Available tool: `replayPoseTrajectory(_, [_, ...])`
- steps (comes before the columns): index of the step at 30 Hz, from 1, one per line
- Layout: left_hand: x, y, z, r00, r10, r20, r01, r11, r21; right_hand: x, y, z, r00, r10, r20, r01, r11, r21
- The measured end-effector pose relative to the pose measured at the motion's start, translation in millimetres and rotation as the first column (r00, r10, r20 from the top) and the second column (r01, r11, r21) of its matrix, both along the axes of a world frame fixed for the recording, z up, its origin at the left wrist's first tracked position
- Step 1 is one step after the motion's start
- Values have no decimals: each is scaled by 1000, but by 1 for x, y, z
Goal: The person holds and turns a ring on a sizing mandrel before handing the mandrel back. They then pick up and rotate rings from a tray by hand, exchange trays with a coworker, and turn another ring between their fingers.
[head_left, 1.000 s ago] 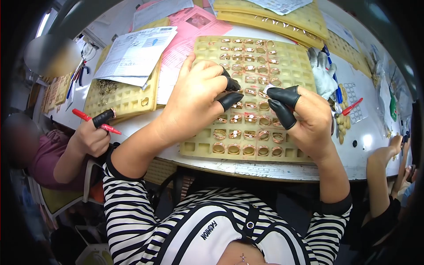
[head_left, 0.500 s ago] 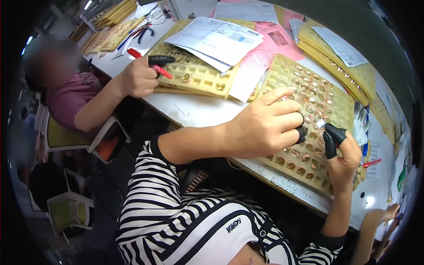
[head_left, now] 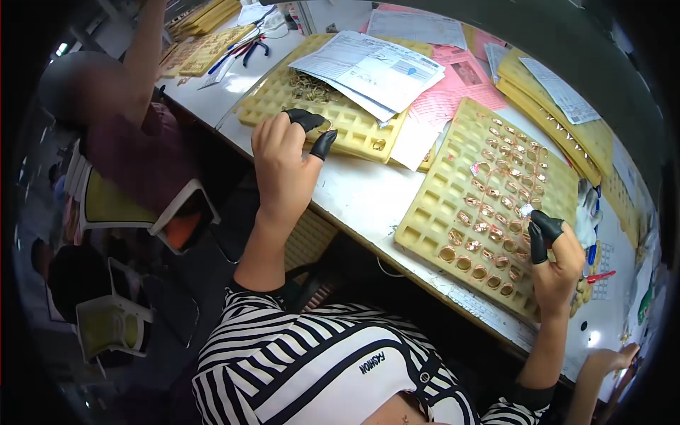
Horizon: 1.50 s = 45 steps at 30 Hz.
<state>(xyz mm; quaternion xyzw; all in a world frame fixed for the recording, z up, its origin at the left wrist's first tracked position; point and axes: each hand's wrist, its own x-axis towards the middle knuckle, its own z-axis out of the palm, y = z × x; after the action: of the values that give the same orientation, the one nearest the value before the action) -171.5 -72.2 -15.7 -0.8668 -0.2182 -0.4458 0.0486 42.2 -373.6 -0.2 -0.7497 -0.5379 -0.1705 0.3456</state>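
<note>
My left hand is over the left yellow slotted tray, black covers on its thumb and a finger. The two covered tips close about a gold-coloured ring at its slot; whether it is lifted is unclear. My right hand, also with black finger covers, is at the right edge of the rings on a second yellow tray. Its thumb and finger pinch beside a small white tag. Several rows of rose-gold rings stand in that tray's slots.
Papers lie over the left tray, beside a heap of rings. Stacked yellow trays stand at the back right. A red pen lies at right. A co-worker sits at left; another person's hand shows at lower right.
My left hand has moved left from the ring-filled tray to the ring on the other tray. The co-worker's arm with the red marker has swung up and away. My right hand stays near the white tag.
</note>
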Motion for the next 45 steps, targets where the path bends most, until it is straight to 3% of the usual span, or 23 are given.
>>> replayPoseTrajectory(6, [2, 4, -3, 998, -29, -49, 21, 989, -149, 1, 0, 0, 1000, 20, 5, -20, 1000, 24])
replayPoseTrajectory(9, [5, 2, -3, 998, -1, -58, -5, 995, -100, 3, 0, -3, 999, 31, 9, -31, 999, 30])
replayPoseTrajectory(11, [12, -6, 3, 993, -104, 52, 110, 984, -138, 2, 0, -3, 1000, 25, 4, -25, 999, 40])
replayPoseTrajectory(12, [16, -18, 10, 978, -190, 84, 206, 941, -268, 1, 1, -2, 1000, 29, 0, -29, 999, 42])
replayPoseTrajectory(14, [29, -33, 15, 864, -443, 239, 501, 715, -487, 3, -1, -3, 999, 33, 15, -34, 999, 20])
replayPoseTrajectory(15, [38, -38, 13, 744, -561, 362, 654, 499, -569, 4, 0, -3, 998, 49, 24, -50, 998, 42])
replayPoseTrajectory(16, [45, -46, 14, 667, -582, 465, 695, 263, -669, 4, 1, -3, 997, 64, 36, -66, 996, 63])
replayPoseTrajectory(17, [52, -55, 19, 593, -571, 568, 694, 4, -720, 4, -1, -2, 998, 40, 50, -42, 998, 39])
replayPoseTrajectory(18, [61, -59, 25, 513, -631, 581, 642, -167, -748, 5, -2, -3, 998, 50, 37, -51, 998, 34])
replayPoseTrajectory(20, [78, -66, 35, 442, -732, 519, 493, -285, -822, 4, -1, -3, 998, 59, 20, -60, 995, 74])
replayPoseTrajectory(21, [89, -72, 43, 422, -792, 442, 425, -258, -868, 3, 0, -2, 998, 70, -11, -68, 993, 95])
replayPoseTrajectory(23, [109, -79, 43, 381, -807, 451, 358, -322, -877, 4, -1, -2, 995, 97, -30, -92, 987, 130])
replayPoseTrajectory(25, [123, -85, 39, 334, -831, 445, 356, -326, -876, 2, -2, 0, 988, 96, -117, -80, 987, 138])
replayPoseTrajectory(27, [131, -91, 37, 350, -832, 430, 333, -319, -887, 4, -3, -4, 992, 82, -95, -67, 986, 151])
replayPoseTrajectory(31, [130, -92, 17, 306, -785, 538, 350, -433, -831, 9, -3, -9, 994, 101, -43, -95, 988, 125])
replayPoseTrajectory(33, [128, -91, 14, 304, -739, 601, 328, -511, -795, 5, -6, -2, 987, 104, -118, -101, 994, 33])
replayPoseTrajectory(34, [127, -92, 13, 296, -771, 563, 362, -455, -813, 5, -5, -1, 989, 99, -108, -96, 995, 35])
replayPoseTrajectory(41, [122, -95, 10, 280, -744, 607, 389, -490, -780, 2, 0, -6, 971, 148, -185, -129, 985, 111])
replayPoseTrajectory(43, [122, -95, 14, 320, -847, 424, 503, -227, -834, 3, 0, -7, 979, 132, -154, -114, 987, 116])
replayPoseTrajectory(45, [128, -92, 9, 304, -926, 223, 727, 74, -683, 2, 0, -5, 983, 134, -126, -116, 984, 135])
